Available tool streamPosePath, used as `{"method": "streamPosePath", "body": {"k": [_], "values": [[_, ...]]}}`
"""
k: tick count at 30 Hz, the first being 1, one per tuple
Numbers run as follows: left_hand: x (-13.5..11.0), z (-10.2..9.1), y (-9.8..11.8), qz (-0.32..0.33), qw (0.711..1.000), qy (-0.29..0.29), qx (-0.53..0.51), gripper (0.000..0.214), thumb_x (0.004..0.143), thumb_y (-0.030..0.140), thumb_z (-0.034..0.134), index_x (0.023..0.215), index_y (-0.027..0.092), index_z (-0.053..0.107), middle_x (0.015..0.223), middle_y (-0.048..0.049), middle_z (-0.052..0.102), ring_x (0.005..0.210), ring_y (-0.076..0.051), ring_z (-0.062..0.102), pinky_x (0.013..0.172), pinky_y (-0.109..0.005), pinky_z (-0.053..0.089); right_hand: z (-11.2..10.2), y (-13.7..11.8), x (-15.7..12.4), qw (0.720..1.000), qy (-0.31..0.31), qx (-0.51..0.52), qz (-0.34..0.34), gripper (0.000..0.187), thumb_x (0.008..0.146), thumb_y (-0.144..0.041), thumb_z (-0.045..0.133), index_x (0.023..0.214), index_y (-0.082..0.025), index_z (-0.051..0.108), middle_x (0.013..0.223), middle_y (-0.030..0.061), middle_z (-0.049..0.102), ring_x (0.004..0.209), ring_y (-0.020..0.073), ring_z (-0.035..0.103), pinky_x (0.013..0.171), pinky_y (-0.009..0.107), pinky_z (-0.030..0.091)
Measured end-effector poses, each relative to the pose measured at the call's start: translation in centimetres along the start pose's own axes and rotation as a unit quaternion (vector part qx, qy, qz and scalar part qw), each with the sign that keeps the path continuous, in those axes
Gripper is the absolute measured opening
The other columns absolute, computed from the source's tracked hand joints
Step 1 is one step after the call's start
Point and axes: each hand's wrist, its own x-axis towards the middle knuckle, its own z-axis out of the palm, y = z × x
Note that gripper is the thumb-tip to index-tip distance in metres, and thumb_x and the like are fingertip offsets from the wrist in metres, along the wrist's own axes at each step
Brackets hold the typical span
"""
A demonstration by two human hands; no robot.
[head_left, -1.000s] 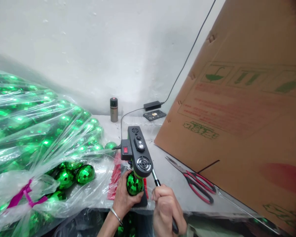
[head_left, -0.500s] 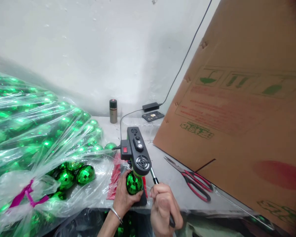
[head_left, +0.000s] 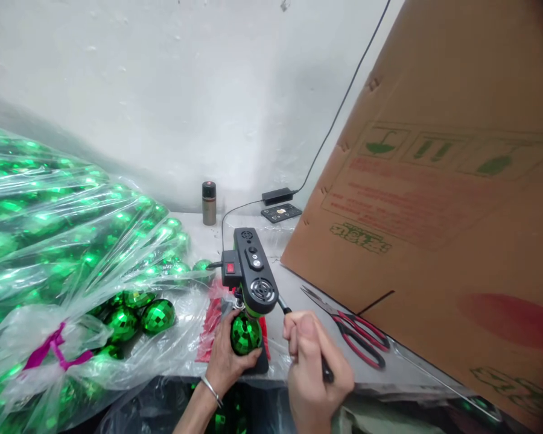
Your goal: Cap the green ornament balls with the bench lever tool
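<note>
My left hand [head_left: 224,361] is closed round a faceted green ball [head_left: 245,334] and holds it under the head of a small black bench machine [head_left: 252,273] with a red switch. My right hand [head_left: 314,367] is wrapped round the black grip of the machine's lever [head_left: 284,307], which runs from the machine's right side down to my fist. A silver bangle sits on my left wrist. Red packets [head_left: 212,325] lie on the table under the machine and ball.
A large clear plastic bag of green balls [head_left: 63,241] fills the left. Red-handled scissors [head_left: 357,337] lie right of my hand. A big tilted cardboard box [head_left: 434,199] walls the right. At the back stand a small canister [head_left: 209,202], a power adapter [head_left: 278,194] and a remote [head_left: 283,211].
My right hand has swung the lever grip up and to the right. The machine head has risen slightly. The left hand still holds the green ball below it.
</note>
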Motion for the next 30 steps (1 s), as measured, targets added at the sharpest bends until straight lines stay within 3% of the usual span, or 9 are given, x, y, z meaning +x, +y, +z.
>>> {"method": "streamPosePath", "body": {"k": [5, 9, 11, 14, 18, 21, 25, 27, 30], "values": [[-7.0, -2.6, -2.2, 0.151, 0.982, 0.02, 0.109, 0.096, 0.082, 0.044, 0.097, 0.163, 0.028, 0.049, 0.154, -0.0217, 0.068, 0.142, -0.043, 0.07, 0.113, -0.059, 0.064, -0.3, -0.4, -0.1, 0.999, -0.016, -0.019, -0.028, 0.041, 0.112, -0.015, 0.054, 0.072, -0.022, 0.051, 0.065, -0.0032, 0.05, 0.063, 0.0114, 0.053, 0.058, 0.026, 0.04], [-9.8, -7.8, -1.8, 0.196, 0.952, 0.043, 0.229, 0.089, 0.096, 0.053, 0.084, 0.171, 0.032, 0.041, 0.155, -0.0204, 0.068, 0.143, -0.04, 0.069, 0.111, -0.051, 0.064, 0.1, 0.4, -1.2, 0.999, 0.026, -0.009, -0.039, 0.044, 0.11, -0.019, 0.06, 0.067, -0.021, 0.05, 0.063, -0.0034, 0.047, 0.062, 0.0118, 0.052, 0.056, 0.027, 0.038], [-7.7, -11.1, -0.4, 0.194, 0.932, 0.071, 0.297, 0.077, 0.105, 0.048, 0.071, 0.172, 0.028, 0.04, 0.157, -0.0206, 0.067, 0.144, -0.038, 0.068, 0.111, -0.049, 0.063, 0.3, 0.7, -1.5, 0.999, 0.039, -0.008, -0.031, 0.045, 0.11, -0.019, 0.061, 0.066, -0.021, 0.05, 0.064, -0.0028, 0.049, 0.063, 0.0118, 0.052, 0.056, 0.026, 0.037], [-2.0, -15.0, 1.9, 0.069, 0.885, 0.166, 0.43, 0.052, 0.111, 0.035, 0.058, 0.16, 0.018, 0.056, 0.145, -0.0234, 0.073, 0.133, -0.04, 0.074, 0.106, -0.053, 0.062, 0.3, 0.7, -1.5, 0.999, 0.037, -0.01, -0.026, 0.045, 0.11, -0.02, 0.061, 0.066, -0.022, 0.049, 0.065, -0.0025, 0.05, 0.064, 0.0121, 0.053, 0.056, 0.026, 0.037], [3.2, -16.1, 3.1, -0.159, 0.841, 0.067, 0.512, 0.054, 0.11, 0.038, 0.058, 0.153, 0.006, 0.061, 0.125, -0.0268, 0.078, 0.098, -0.04, 0.083, 0.087, -0.048, 0.064, -0.4, 0.6, -1.4, 0.999, 0.002, -0.026, -0.026, 0.043, 0.11, -0.021, 0.06, 0.068, -0.022, 0.05, 0.065, -0.0019, 0.052, 0.062, 0.012, 0.052, 0.054, 0.026, 0.038], [4.1, -15.2, 2.5, -0.208, 0.88, 0.034, 0.425, 0.067, 0.105, 0.043, 0.064, 0.162, 0.011, 0.051, 0.129, -0.0249, 0.076, 0.103, -0.04, 0.084, 0.092, -0.047, 0.063, -1.0, 0.5, -1.6, 0.999, -0.02, -0.041, -0.016, 0.04, 0.11, -0.022, 0.061, 0.071, -0.022, 0.051, 0.065, -0.0021, 0.052, 0.06, 0.0126, 0.052, 0.054, 0.027, 0.037], [4.1, -14.4, 2.2, -0.193, 0.97, 0.119, 0.084, 0.088, 0.081, 0.055, 0.084, 0.154, 0.016, 0.052, 0.146, -0.0233, 0.068, 0.132, -0.041, 0.073, 0.108, -0.049, 0.059, -1.3, 0.5, -1.7, 0.998, -0.035, -0.052, -0.006, 0.039, 0.111, -0.024, 0.059, 0.073, -0.022, 0.052, 0.064, -0.0021, 0.052, 0.059, 0.0128, 0.049, 0.053, 0.028, 0.034], [3.8, -14.1, 2.9, -0.208, 0.96, 0.148, -0.113, 0.099, 0.072, 0.061, 0.09, 0.153, 0.02, 0.051, 0.148, -0.0193, 0.068, 0.135, -0.039, 0.071, 0.107, -0.047, 0.06, -1.3, 0.6, -1.7, 0.998, -0.037, -0.051, -0.007, 0.039, 0.111, -0.023, 0.058, 0.073, -0.022, 0.052, 0.064, -0.0022, 0.052, 0.057, 0.0122, 0.047, 0.052, 0.027, 0.034], [2.6, -13.3, 4.3, -0.266, 0.909, 0.136, -0.291, 0.096, 0.071, 0.071, 0.089, 0.149, 0.024, 0.057, 0.14, -0.0144, 0.074, 0.123, -0.036, 0.075, 0.094, -0.043, 0.065, -1.0, 0.4, -1.2, 0.999, -0.027, -0.043, -0.018, 0.039, 0.111, -0.018, 0.056, 0.073, -0.023, 0.051, 0.064, -0.0023, 0.051, 0.059, 0.0123, 0.049, 0.053, 0.027, 0.036]]}}
